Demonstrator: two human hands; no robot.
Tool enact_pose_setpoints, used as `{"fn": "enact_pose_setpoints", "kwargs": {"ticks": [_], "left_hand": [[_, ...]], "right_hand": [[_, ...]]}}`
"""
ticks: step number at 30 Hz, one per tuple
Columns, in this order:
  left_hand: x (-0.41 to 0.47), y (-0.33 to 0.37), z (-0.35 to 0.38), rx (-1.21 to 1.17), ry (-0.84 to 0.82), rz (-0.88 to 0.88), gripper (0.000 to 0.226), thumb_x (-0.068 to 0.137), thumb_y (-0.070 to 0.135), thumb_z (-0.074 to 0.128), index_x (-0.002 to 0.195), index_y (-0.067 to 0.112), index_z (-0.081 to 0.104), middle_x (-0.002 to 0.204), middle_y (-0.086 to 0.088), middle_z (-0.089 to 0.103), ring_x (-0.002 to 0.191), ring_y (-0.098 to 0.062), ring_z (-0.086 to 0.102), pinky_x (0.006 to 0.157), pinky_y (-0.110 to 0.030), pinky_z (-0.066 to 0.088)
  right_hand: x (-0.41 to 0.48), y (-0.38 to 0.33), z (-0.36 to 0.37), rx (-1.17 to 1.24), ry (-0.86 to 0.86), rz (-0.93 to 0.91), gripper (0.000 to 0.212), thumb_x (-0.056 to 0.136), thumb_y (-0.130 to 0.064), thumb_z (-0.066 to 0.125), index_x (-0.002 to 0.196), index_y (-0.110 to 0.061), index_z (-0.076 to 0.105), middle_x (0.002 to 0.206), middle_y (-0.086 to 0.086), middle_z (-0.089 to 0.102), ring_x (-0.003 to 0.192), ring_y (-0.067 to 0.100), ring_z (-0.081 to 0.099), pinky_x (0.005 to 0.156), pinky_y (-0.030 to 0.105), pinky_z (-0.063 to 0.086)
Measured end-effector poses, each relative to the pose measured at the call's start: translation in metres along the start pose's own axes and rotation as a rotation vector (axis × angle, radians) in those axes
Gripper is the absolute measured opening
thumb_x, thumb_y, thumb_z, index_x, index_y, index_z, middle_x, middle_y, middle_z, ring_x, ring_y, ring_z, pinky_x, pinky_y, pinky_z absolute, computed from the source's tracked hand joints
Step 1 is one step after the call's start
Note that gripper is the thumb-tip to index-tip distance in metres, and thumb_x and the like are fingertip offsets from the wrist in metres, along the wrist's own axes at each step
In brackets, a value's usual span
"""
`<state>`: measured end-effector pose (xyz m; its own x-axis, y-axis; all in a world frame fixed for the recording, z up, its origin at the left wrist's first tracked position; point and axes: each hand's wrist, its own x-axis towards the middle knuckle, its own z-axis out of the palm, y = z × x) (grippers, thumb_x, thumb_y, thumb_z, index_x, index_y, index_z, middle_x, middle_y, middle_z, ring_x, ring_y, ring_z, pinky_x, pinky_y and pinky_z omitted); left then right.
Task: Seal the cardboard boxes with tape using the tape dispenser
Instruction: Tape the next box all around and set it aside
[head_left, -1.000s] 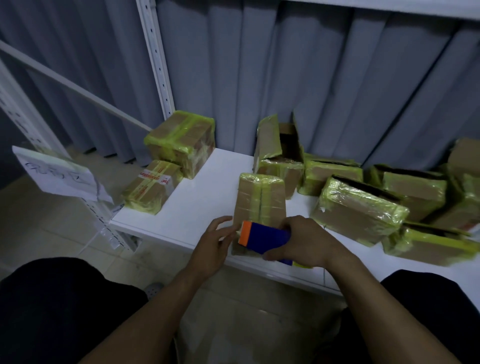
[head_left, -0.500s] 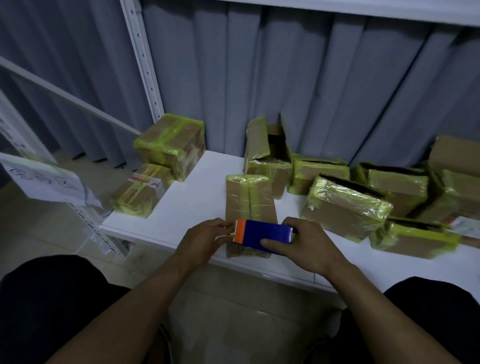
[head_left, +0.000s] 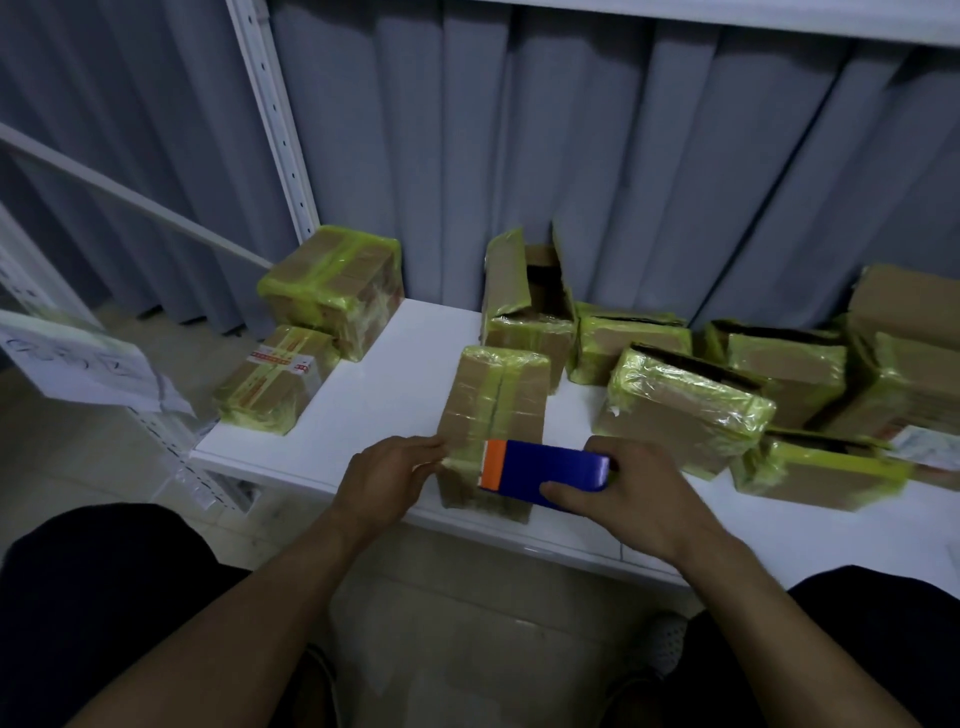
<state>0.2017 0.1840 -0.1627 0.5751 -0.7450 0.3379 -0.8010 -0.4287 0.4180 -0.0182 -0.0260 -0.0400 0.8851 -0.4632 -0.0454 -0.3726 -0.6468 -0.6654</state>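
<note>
A cardboard box (head_left: 493, 400) with yellow-green tape down its middle lies on the white shelf (head_left: 395, 395), its near end at the front edge. My right hand (head_left: 634, 488) grips a blue tape dispenser (head_left: 550, 467) with an orange end, held across the box's near end. My left hand (head_left: 389, 478) rests against the box's near left corner, fingers fairly straight on the cardboard.
Two taped boxes (head_left: 332, 291) sit stacked at the shelf's left end. An open box (head_left: 524, 306) and several taped boxes (head_left: 680, 405) crowd the back and right. A white upright post (head_left: 275, 119) and grey curtain stand behind. A paper label (head_left: 78, 364) hangs at left.
The dispenser has turned more level and slid slightly right across the box's near end. My left hand stays at the box's left corner. The camera shifted a little.
</note>
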Motion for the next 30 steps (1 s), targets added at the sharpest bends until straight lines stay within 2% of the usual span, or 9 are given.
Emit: {"fn": "enact_pose_setpoints", "kwargs": {"ticks": [3, 7, 10, 13, 15, 17, 19, 23, 30], "left_hand": [[0.000, 0.003, -0.002, 0.026, -0.049, 0.007, 0.031, 0.089, 0.029, 0.074, 0.120, 0.029, 0.072, 0.123, 0.011, 0.069, 0.110, -0.012, 0.066, 0.099, -0.029, 0.050], [-0.003, 0.011, -0.005, 0.036, -0.093, 0.009, 0.041, 0.091, 0.018, 0.071, 0.129, 0.031, 0.064, 0.126, 0.006, 0.067, 0.113, -0.016, 0.064, 0.094, -0.032, 0.054], [-0.007, 0.015, -0.008, 0.136, -0.126, 0.074, 0.063, 0.086, 0.006, 0.073, 0.135, 0.042, 0.056, 0.132, 0.003, 0.061, 0.117, -0.018, 0.060, 0.090, -0.030, 0.054], [-0.007, 0.020, -0.010, 0.222, -0.141, 0.096, 0.070, 0.075, 0.004, 0.081, 0.129, 0.043, 0.062, 0.131, -0.001, 0.062, 0.117, -0.024, 0.061, 0.083, -0.033, 0.057], [-0.006, 0.024, -0.010, 0.241, -0.125, 0.090, 0.058, 0.073, 0.016, 0.083, 0.123, 0.039, 0.067, 0.128, -0.001, 0.064, 0.116, -0.024, 0.062, 0.081, -0.038, 0.060], [-0.005, 0.027, -0.011, 0.191, -0.071, 0.071, 0.039, 0.081, 0.044, 0.076, 0.118, 0.038, 0.070, 0.131, 0.006, 0.063, 0.119, -0.018, 0.058, 0.085, -0.037, 0.058], [-0.002, 0.028, -0.006, 0.152, -0.037, 0.112, 0.037, 0.085, 0.055, 0.069, 0.117, 0.037, 0.071, 0.136, 0.010, 0.059, 0.124, -0.014, 0.053, 0.090, -0.035, 0.054], [0.000, 0.023, 0.009, 0.073, -0.069, 0.223, 0.040, 0.082, 0.027, 0.079, 0.121, 0.029, 0.071, 0.128, 0.007, 0.066, 0.118, -0.015, 0.059, 0.092, -0.033, 0.055], [0.003, 0.023, 0.011, 0.083, -0.118, 0.138, 0.043, 0.080, 0.024, 0.082, 0.121, 0.031, 0.071, 0.124, 0.010, 0.067, 0.113, -0.009, 0.060, 0.091, -0.016, 0.041]], "right_hand": [[-0.003, 0.006, -0.010, -0.015, 0.034, 0.004, 0.036, 0.074, -0.059, 0.082, 0.081, -0.028, 0.065, 0.073, -0.008, 0.069, 0.067, 0.003, 0.064, 0.059, 0.023, 0.051], [-0.003, 0.008, 0.004, -0.019, 0.066, 0.047, 0.053, 0.066, -0.077, 0.075, 0.077, -0.027, 0.064, 0.070, -0.008, 0.067, 0.064, 0.005, 0.064, 0.058, 0.026, 0.053], [0.000, 0.011, 0.009, -0.027, 0.091, 0.055, 0.045, 0.072, -0.071, 0.076, 0.079, -0.028, 0.064, 0.071, -0.008, 0.067, 0.065, 0.005, 0.064, 0.057, 0.022, 0.051], [0.002, 0.010, 0.014, -0.071, 0.074, 0.069, 0.042, 0.076, -0.066, 0.077, 0.079, -0.027, 0.063, 0.073, -0.008, 0.066, 0.067, 0.006, 0.063, 0.056, 0.019, 0.045], [0.005, 0.009, 0.017, -0.095, 0.058, 0.090, 0.042, 0.077, -0.067, 0.076, 0.081, -0.028, 0.062, 0.075, -0.009, 0.065, 0.069, 0.006, 0.063, 0.057, 0.020, 0.045], [0.007, 0.010, 0.018, -0.098, 0.050, 0.104, 0.043, 0.076, -0.067, 0.076, 0.083, -0.027, 0.062, 0.076, -0.009, 0.066, 0.070, 0.007, 0.064, 0.059, 0.023, 0.051], [0.008, 0.011, 0.019, -0.105, 0.044, 0.108, 0.044, 0.076, -0.068, 0.075, 0.083, -0.027, 0.063, 0.076, -0.008, 0.066, 0.070, 0.007, 0.064, 0.060, 0.024, 0.054], [0.008, 0.011, 0.019, -0.100, 0.036, 0.118, 0.043, 0.077, -0.067, 0.075, 0.084, -0.027, 0.063, 0.076, -0.009, 0.066, 0.070, 0.006, 0.064, 0.057, 0.019, 0.046], [0.008, 0.012, 0.021, -0.080, 0.028, 0.105, 0.042, 0.078, -0.067, 0.075, 0.082, -0.028, 0.062, 0.076, -0.008, 0.067, 0.070, 0.007, 0.065, 0.058, 0.019, 0.048]]}}
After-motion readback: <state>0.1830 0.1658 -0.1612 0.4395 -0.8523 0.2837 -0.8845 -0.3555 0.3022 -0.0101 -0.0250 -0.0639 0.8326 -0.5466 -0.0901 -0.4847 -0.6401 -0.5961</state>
